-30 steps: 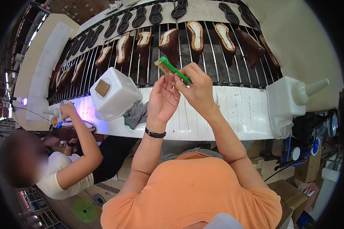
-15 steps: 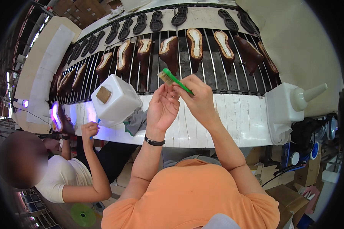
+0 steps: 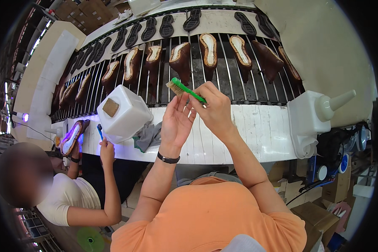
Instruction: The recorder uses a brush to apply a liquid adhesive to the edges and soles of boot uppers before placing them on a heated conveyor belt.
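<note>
My right hand (image 3: 214,108) grips a small green-handled brush (image 3: 193,95), its pale bristles pointing down and to the left. Just below the bristles is my left hand (image 3: 178,124), palm turned up and fingers loosely stretched, with nothing held in it. Its fingertips come close to the brush; whether they touch it I cannot tell. Beyond both hands, brown shoe uppers (image 3: 179,63) lie sole side up on a rack of metal rods (image 3: 224,82), showing white bottoms with tan edges. Behind them a row of black shoe soles (image 3: 166,26) lies on a pale strip.
A white square container (image 3: 126,113) with a brown patch stands left of my hands beside a grey cloth (image 3: 149,136). Right is a white bottle with a spout (image 3: 308,122). At far left, a co-worker (image 3: 77,193) holds a shoe upper (image 3: 73,136) and a blue brush (image 3: 100,130).
The whole view has shifted slightly left. My hands keep nearly the same pose with the brush. The co-worker's blue brush is now raised upright, and their shoe upper is tilted differently.
</note>
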Action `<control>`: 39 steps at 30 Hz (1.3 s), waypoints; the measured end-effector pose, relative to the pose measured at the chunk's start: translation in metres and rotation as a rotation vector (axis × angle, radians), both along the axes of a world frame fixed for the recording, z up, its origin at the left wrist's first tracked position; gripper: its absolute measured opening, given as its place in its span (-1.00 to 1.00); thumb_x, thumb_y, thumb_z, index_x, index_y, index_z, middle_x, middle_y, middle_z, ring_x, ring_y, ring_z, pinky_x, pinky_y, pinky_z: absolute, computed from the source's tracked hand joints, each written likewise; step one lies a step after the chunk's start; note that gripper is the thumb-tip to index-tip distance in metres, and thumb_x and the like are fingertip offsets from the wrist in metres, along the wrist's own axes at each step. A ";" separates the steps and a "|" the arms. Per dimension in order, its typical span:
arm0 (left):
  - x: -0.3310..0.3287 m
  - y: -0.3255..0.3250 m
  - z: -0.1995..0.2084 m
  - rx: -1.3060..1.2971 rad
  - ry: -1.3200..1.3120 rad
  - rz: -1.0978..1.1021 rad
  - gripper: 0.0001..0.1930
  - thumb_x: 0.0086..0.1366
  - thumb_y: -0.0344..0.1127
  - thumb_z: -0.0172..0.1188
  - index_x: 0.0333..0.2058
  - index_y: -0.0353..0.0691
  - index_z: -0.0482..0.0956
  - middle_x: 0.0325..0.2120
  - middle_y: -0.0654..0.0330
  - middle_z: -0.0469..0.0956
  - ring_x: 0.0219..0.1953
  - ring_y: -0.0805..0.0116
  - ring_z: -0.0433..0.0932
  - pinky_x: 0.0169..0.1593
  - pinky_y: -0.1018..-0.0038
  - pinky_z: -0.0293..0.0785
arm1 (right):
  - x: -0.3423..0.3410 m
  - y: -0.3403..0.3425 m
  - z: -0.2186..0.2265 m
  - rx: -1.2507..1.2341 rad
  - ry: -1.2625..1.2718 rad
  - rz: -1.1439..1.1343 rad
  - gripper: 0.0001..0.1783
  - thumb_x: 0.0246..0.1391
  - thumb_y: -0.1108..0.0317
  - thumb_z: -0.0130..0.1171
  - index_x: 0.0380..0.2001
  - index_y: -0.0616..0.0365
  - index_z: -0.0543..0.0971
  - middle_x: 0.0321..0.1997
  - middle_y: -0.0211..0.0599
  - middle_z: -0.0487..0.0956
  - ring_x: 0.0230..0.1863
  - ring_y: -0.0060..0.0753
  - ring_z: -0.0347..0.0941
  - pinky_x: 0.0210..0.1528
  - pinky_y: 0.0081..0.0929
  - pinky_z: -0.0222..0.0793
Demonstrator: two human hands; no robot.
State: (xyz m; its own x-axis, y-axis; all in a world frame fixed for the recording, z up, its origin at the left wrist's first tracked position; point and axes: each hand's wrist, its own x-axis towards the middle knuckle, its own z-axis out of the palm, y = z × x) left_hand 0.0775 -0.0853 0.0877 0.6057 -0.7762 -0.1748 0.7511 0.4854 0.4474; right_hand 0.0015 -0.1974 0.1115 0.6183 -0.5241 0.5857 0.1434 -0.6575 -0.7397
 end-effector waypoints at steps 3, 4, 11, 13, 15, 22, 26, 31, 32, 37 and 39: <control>0.001 -0.003 -0.004 -0.108 0.094 -0.059 -0.76 0.41 -0.23 -0.11 -0.14 -0.15 0.51 -0.16 0.33 0.57 -0.05 0.43 0.49 0.04 0.41 0.36 | -0.001 -0.001 0.000 -0.016 0.003 -0.010 -0.88 -0.10 0.47 0.25 -0.47 0.26 0.52 -0.46 -0.30 0.46 -0.53 -0.32 0.47 -0.52 -0.48 0.35; 0.002 -0.004 -0.005 -0.108 0.093 -0.059 -0.76 0.41 -0.23 -0.11 -0.14 -0.15 0.51 -0.16 0.33 0.57 -0.05 0.43 0.49 0.04 0.41 0.36 | -0.002 -0.002 0.000 -0.017 -0.003 -0.011 -0.88 -0.10 0.47 0.25 -0.47 0.26 0.52 -0.47 -0.30 0.46 -0.53 -0.32 0.46 -0.52 -0.49 0.34; 0.001 -0.008 -0.008 -0.183 0.300 -0.103 -0.79 0.37 -0.27 -0.05 -0.17 -0.17 0.52 -0.21 0.28 0.58 -0.07 0.37 0.51 -0.01 0.40 0.46 | -0.009 -0.007 0.003 0.054 -0.013 0.024 -0.87 -0.10 0.39 0.25 -0.47 0.19 0.53 -0.43 -0.30 0.47 -0.49 -0.19 0.48 -0.51 -0.37 0.33; 0.000 -0.008 -0.006 -0.186 0.319 -0.110 -0.79 0.37 -0.27 -0.05 -0.16 -0.17 0.53 -0.22 0.27 0.58 -0.07 0.38 0.51 -0.02 0.41 0.47 | -0.011 -0.008 0.004 0.154 0.004 0.068 -0.87 -0.10 0.40 0.25 -0.47 0.22 0.54 -0.44 -0.28 0.47 -0.53 -0.26 0.45 -0.53 -0.43 0.30; -0.001 -0.008 -0.005 -0.179 0.349 -0.117 -0.78 0.37 -0.26 -0.05 -0.15 -0.17 0.53 -0.23 0.26 0.58 -0.10 0.38 0.52 -0.06 0.42 0.49 | -0.012 -0.009 0.006 0.197 -0.001 0.094 -0.87 -0.11 0.41 0.25 -0.48 0.23 0.54 -0.46 -0.29 0.47 -0.55 -0.34 0.42 -0.55 -0.48 0.27; -0.001 -0.007 -0.003 -0.214 0.336 -0.140 -0.78 0.38 -0.26 -0.05 -0.13 -0.18 0.52 -0.27 0.26 0.58 -0.22 0.39 0.52 -0.12 0.49 0.49 | -0.019 -0.010 0.011 0.353 -0.021 0.169 -0.94 -0.10 0.52 0.22 -0.47 0.24 0.56 -0.49 -0.50 0.45 -0.62 -0.78 0.09 -0.61 -0.69 -0.03; -0.006 -0.009 0.002 -0.060 0.035 -0.016 -0.82 0.37 -0.26 0.02 -0.16 -0.19 0.50 -0.32 0.30 0.56 -0.31 0.48 0.49 -0.23 0.58 0.46 | -0.023 -0.013 0.012 0.396 -0.055 0.175 -0.94 -0.07 0.52 0.23 -0.47 0.26 0.56 -0.50 -0.51 0.45 -0.60 -0.78 0.11 -0.57 -0.71 0.01; -0.017 -0.010 0.011 0.354 -0.616 0.308 -0.87 0.26 -0.35 0.20 -0.29 -0.28 0.52 -0.44 0.27 0.55 -0.46 0.59 0.43 -0.33 0.65 0.36 | -0.027 -0.014 0.014 0.414 -0.061 0.227 -0.83 -0.13 0.40 0.36 -0.43 0.23 0.62 -0.52 -0.42 0.48 -0.56 -0.68 0.28 -0.56 -0.67 0.11; -0.020 -0.011 0.013 0.375 -0.638 0.361 -0.88 0.21 -0.39 0.25 -0.34 -0.30 0.53 -0.49 0.27 0.55 -0.48 0.62 0.42 -0.34 0.68 0.34 | -0.028 -0.014 0.015 0.414 -0.067 0.222 -0.83 -0.13 0.40 0.36 -0.43 0.23 0.62 -0.52 -0.42 0.48 -0.56 -0.68 0.28 -0.56 -0.67 0.11; -0.027 -0.010 0.018 0.508 -0.886 0.473 -0.91 0.22 -0.45 0.23 -0.35 -0.30 0.50 -0.51 0.31 0.50 -0.49 0.64 0.40 -0.38 0.72 0.32 | -0.027 -0.010 0.013 0.421 0.030 0.241 -0.77 -0.12 0.43 0.36 -0.31 0.20 0.64 -0.48 -0.41 0.55 -0.48 -0.63 0.39 -0.47 -0.63 0.25; -0.029 -0.010 0.019 0.557 -0.938 0.493 -0.91 0.22 -0.46 0.23 -0.37 -0.30 0.49 -0.51 0.30 0.50 -0.48 0.65 0.40 -0.38 0.72 0.31 | -0.022 -0.007 0.009 0.556 0.005 0.311 -0.80 -0.08 0.44 0.33 -0.32 0.22 0.62 -0.49 -0.45 0.53 -0.50 -0.68 0.36 -0.49 -0.68 0.19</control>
State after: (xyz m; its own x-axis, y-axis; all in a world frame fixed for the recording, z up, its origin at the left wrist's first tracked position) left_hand 0.0489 -0.0955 0.1064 0.8878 -0.3826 0.2558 -0.1932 0.1946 0.9617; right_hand -0.0205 -0.2046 0.1203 0.7926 -0.5443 0.2747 0.2619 -0.1029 -0.9596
